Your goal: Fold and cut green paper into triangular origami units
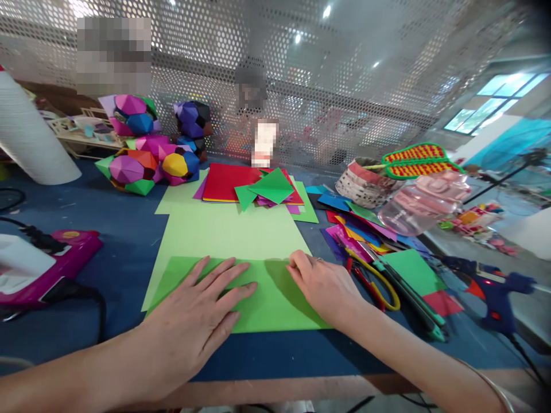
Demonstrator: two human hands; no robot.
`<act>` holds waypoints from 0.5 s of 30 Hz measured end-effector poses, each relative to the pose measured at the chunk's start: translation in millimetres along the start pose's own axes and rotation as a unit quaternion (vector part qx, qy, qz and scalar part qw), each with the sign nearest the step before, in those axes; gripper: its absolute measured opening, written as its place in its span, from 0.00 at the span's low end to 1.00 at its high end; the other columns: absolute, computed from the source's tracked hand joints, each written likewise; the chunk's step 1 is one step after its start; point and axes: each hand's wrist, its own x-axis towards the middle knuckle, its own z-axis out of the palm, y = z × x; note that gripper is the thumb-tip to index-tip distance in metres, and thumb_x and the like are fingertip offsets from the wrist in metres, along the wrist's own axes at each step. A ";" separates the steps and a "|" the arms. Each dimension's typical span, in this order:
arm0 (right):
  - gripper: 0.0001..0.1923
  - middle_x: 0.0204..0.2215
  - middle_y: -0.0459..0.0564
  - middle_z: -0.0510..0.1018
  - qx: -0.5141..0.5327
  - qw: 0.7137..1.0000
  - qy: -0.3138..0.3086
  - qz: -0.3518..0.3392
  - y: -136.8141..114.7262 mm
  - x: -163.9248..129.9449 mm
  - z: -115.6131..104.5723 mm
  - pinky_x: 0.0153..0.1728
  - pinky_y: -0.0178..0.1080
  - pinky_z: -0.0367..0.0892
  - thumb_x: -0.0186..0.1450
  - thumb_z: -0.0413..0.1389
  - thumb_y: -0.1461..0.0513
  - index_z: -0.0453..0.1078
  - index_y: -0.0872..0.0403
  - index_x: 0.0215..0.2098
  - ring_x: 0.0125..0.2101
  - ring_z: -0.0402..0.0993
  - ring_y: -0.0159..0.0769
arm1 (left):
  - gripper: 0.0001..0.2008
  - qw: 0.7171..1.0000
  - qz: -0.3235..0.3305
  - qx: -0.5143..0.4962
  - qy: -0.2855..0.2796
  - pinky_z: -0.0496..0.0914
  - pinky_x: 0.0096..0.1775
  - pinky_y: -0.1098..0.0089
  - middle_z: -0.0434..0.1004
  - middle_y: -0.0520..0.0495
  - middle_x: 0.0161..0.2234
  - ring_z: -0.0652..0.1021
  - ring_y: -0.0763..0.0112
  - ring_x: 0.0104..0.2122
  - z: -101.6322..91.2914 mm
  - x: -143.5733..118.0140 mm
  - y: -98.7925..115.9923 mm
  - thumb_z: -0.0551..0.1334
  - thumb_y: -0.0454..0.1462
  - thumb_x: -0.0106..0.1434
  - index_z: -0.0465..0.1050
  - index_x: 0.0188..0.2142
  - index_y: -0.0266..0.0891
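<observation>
Head view: a bright green paper sheet (267, 298) is laid on the blue desk (120, 258), near the front edge. Its top part looks folded down toward the person, so one fold seems made already. The left hand (202, 312) is pressed flat on the sheet, fingers spread apart, nothing gripped. The right hand (321, 287) is set at the fold line, its fingertips (295, 265) bunched together on the paper edge, as if the crease is being pinched. A bigger pale green sheet (228, 229) is spread under it.

No shape is seen yet, so most of the folding looks left to do. Finished paper balls (146, 163) are piled at the back left. A stack of coloured papers (253, 186) is kept behind. Scissors (374, 281) and a blue glue gun (495, 287) are lying to the right, untouched.
</observation>
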 end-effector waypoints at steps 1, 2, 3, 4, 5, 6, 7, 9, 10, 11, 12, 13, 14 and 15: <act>0.03 0.24 0.45 0.76 0.011 0.999 -0.029 0.017 -0.7 0.3 -1.5 0.20 0.38 0.46 0.72 0.53 0.63 0.65 0.54 0.39 0.22 0.74 0.37 | 0.22 1.000 0.000 0.003 -0.004 0.51 0.65 0.42 0.55 0.47 0.69 0.57 0.53 0.68 -0.4 0.3 0.5 0.47 0.42 0.75 0.59 0.66 0.51; 0.02 0.25 0.46 0.77 0.021 0.998 -0.048 0.029 -2.0 0.7 -3.6 0.20 0.37 0.46 0.72 0.53 0.63 0.65 0.54 0.39 0.23 0.76 0.38 | 0.22 1.000 -0.002 0.005 -0.005 0.51 0.65 0.42 0.55 0.47 0.69 0.57 0.53 0.68 -0.7 0.7 0.9 0.47 0.42 0.75 0.59 0.66 0.51; 0.02 0.26 0.46 0.78 0.035 0.997 -0.058 0.036 -4.0 1.0 -6.0 0.21 0.37 0.48 0.72 0.53 0.63 0.65 0.54 0.40 0.25 0.77 0.39 | 0.21 1.000 -0.003 0.007 -0.003 0.51 0.65 0.42 0.55 0.46 0.69 0.57 0.52 0.68 -0.9 1.0 1.1 0.47 0.42 0.75 0.60 0.66 0.50; 0.02 0.28 0.47 0.78 0.054 0.996 -0.061 0.038 -6.8 1.3 -8.3 0.22 0.37 0.50 0.72 0.53 0.63 0.64 0.54 0.40 0.26 0.77 0.40 | 0.21 1.000 -0.005 0.009 -0.001 0.51 0.65 0.42 0.56 0.46 0.69 0.57 0.53 0.68 -1.1 1.4 1.2 0.47 0.42 0.75 0.60 0.66 0.50; 0.02 0.29 0.47 0.78 0.077 0.995 -0.057 0.039 -10.7 1.6 -10.5 0.22 0.37 0.52 0.72 0.53 0.64 0.64 0.54 0.40 0.28 0.78 0.40 | 0.21 1.000 -0.006 0.011 -0.002 0.51 0.65 0.42 0.56 0.46 0.69 0.57 0.53 0.68 -1.0 1.8 1.3 0.47 0.42 0.75 0.60 0.66 0.51; 0.01 0.30 0.47 0.79 0.101 0.993 -0.049 0.035 -15.6 2.0 -12.3 0.23 0.37 0.54 0.72 0.53 0.64 0.63 0.53 0.40 0.29 0.78 0.40 | 0.21 1.000 -0.004 0.015 -0.001 0.52 0.64 0.42 0.56 0.46 0.69 0.57 0.53 0.68 -0.8 2.0 1.2 0.47 0.42 0.75 0.60 0.66 0.51; 0.01 0.32 0.47 0.79 0.123 0.991 -0.039 0.029 -21.6 2.6 -13.6 0.24 0.37 0.56 0.72 0.52 0.64 0.63 0.53 0.41 0.31 0.78 0.39 | 0.21 1.000 -0.002 0.019 0.000 0.52 0.64 0.42 0.56 0.46 0.69 0.57 0.53 0.68 -0.2 2.2 1.0 0.47 0.42 0.75 0.60 0.65 0.51; 0.01 0.34 0.48 0.78 0.146 0.989 -0.021 0.014 -35.8 4.2 -15.1 0.24 0.38 0.58 0.73 0.49 0.64 0.62 0.53 0.42 0.33 0.78 0.39 | 0.21 1.000 0.004 0.029 0.005 0.52 0.64 0.42 0.57 0.45 0.69 0.57 0.53 0.68 1.9 1.9 0.7 0.47 0.42 0.75 0.61 0.65 0.50; 0.03 0.35 0.49 0.78 0.147 0.989 -0.017 0.007 -43.6 5.5 -15.5 0.24 0.38 0.58 0.74 0.48 0.64 0.62 0.53 0.43 0.34 0.77 0.40 | 0.21 0.999 0.006 0.035 0.011 0.51 0.64 0.42 0.57 0.44 0.68 0.57 0.54 0.68 3.3 1.6 0.6 0.47 0.42 0.75 0.61 0.65 0.49; 0.04 0.36 0.49 0.77 0.146 0.989 -0.015 -0.001 -51.5 7.1 -16.1 0.23 0.39 0.59 0.74 0.46 0.64 0.62 0.53 0.44 0.35 0.77 0.40 | 0.21 0.999 0.009 0.041 0.019 0.50 0.65 0.43 0.58 0.43 0.68 0.57 0.54 0.68 4.7 1.1 0.6 0.47 0.42 0.75 0.61 0.64 0.47; 0.04 0.38 0.50 0.77 0.146 0.989 -0.016 -0.010 -59.0 9.0 -16.7 0.23 0.39 0.60 0.74 0.46 0.65 0.61 0.53 0.45 0.36 0.76 0.41 | 0.21 0.999 0.010 0.047 0.026 0.49 0.65 0.43 0.59 0.42 0.67 0.56 0.54 0.68 6.1 0.6 0.6 0.47 0.42 0.75 0.61 0.65 0.44; 0.05 0.39 0.51 0.76 0.149 0.989 -0.017 -0.018 -66.1 11.1 -17.6 0.24 0.40 0.61 0.72 0.47 0.66 0.61 0.53 0.46 0.37 0.76 0.42 | 0.22 0.998 0.012 0.052 0.031 0.49 0.66 0.44 0.61 0.40 0.66 0.57 0.54 0.68 7.2 0.1 0.7 0.47 0.41 0.75 0.61 0.65 0.41; 0.08 0.40 0.52 0.75 0.156 0.987 -0.016 -0.025 -72.5 13.3 -18.7 0.24 0.40 0.63 0.71 0.48 0.67 0.60 0.54 0.48 0.38 0.75 0.43 | 0.22 0.998 0.013 0.057 0.035 0.49 0.66 0.44 0.63 0.38 0.65 0.57 0.54 0.68 8.1 -0.5 0.7 0.46 0.41 0.75 0.61 0.64 0.38; 0.11 0.41 0.52 0.75 0.167 0.985 -0.013 -0.028 -78.2 15.4 -19.7 0.26 0.41 0.64 0.68 0.49 0.67 0.59 0.54 0.49 0.39 0.75 0.44 | 0.23 0.997 0.015 0.060 0.036 0.49 0.66 0.43 0.65 0.36 0.63 0.58 0.52 0.67 8.8 -1.0 0.5 0.45 0.40 0.74 0.61 0.64 0.35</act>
